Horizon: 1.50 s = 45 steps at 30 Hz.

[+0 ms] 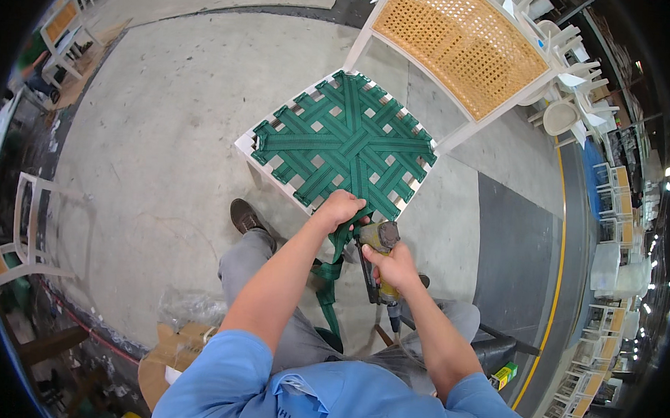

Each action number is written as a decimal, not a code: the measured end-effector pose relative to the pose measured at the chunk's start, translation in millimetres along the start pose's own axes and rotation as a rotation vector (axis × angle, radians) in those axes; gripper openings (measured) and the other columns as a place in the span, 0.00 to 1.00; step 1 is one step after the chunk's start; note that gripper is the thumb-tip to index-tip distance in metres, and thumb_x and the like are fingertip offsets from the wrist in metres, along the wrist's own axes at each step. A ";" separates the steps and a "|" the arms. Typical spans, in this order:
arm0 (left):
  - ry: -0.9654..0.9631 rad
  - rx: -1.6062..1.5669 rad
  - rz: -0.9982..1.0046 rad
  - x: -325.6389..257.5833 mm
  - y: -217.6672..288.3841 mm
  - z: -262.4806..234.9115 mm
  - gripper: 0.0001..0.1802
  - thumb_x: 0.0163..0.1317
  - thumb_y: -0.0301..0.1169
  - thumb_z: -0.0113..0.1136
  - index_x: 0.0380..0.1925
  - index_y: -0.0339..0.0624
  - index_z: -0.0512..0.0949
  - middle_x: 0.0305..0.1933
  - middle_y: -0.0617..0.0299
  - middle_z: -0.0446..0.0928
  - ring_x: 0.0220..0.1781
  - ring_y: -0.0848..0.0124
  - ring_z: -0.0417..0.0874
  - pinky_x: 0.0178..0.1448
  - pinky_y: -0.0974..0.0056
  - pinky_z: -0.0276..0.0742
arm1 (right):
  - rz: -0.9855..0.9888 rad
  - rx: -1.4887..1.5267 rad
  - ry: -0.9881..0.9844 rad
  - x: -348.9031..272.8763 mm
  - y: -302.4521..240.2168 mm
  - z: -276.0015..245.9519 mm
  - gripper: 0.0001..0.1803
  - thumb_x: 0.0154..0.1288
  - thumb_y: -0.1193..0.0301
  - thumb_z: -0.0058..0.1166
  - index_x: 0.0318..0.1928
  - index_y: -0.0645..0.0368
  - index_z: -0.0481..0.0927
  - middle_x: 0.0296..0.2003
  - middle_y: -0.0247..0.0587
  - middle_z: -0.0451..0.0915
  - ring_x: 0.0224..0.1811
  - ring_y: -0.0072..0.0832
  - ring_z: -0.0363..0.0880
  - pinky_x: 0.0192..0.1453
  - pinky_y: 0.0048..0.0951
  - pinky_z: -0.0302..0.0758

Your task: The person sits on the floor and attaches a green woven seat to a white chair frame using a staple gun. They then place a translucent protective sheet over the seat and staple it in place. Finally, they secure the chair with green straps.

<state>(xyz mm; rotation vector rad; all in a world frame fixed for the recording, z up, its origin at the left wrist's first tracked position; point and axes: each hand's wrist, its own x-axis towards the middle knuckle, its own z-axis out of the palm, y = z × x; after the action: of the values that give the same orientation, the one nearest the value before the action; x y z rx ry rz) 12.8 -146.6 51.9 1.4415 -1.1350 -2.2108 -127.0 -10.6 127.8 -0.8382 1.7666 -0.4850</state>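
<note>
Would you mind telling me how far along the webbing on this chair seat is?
Most looks done: green straps already criss-cross the white chair frame. In hand: the left hand pulls a strap tail over the near rail while the right hand holds a staple gun there. Left: fixing that end; the tail hangs loose.

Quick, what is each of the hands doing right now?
Left hand: closed, gripping the green webbing strap at the chair seat frame.
Right hand: closed around the staple gun.

I count one white chair (400, 77) with green webbing (343, 146) and one staple gun (379, 244). Two hands, my left hand (340, 208) and right hand (392, 267). One brown shoe (245, 215).
</note>
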 end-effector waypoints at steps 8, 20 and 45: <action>0.044 -0.041 0.009 -1.7 -2.5 2.1 0.15 0.75 0.35 0.56 0.45 0.30 0.81 0.39 0.53 0.88 0.36 0.68 0.89 0.26 0.63 0.76 | -0.177 0.298 0.029 -35.6 4.8 -39.4 0.21 0.68 0.58 0.68 0.43 0.66 0.81 0.22 0.37 0.79 0.17 0.22 0.75 0.22 0.28 0.75; 0.025 -0.022 -0.050 2.6 6.3 4.3 0.16 0.76 0.35 0.55 0.47 0.29 0.82 0.40 0.50 0.88 0.31 0.67 0.86 0.25 0.64 0.76 | -0.103 0.000 -0.008 1.3 1.6 -6.7 0.26 0.65 0.56 0.69 0.46 0.68 0.76 0.26 0.40 0.82 0.19 0.27 0.80 0.23 0.32 0.78; 0.433 -0.165 0.008 -82.6 -108.4 73.4 0.23 0.66 0.51 0.69 0.46 0.45 0.79 0.27 0.68 0.74 0.16 0.73 0.67 0.20 0.64 0.68 | 0.193 0.935 0.870 -346.3 357.5 -273.8 0.26 0.70 0.52 0.65 0.58 0.55 0.75 0.43 0.39 0.78 0.27 0.30 0.79 0.29 0.36 0.80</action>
<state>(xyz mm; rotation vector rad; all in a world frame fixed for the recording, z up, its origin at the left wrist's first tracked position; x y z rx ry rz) 8.3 7.8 41.4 1.7220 -0.7918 -1.8078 -428.7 464.4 205.1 0.2691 1.9973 -1.5416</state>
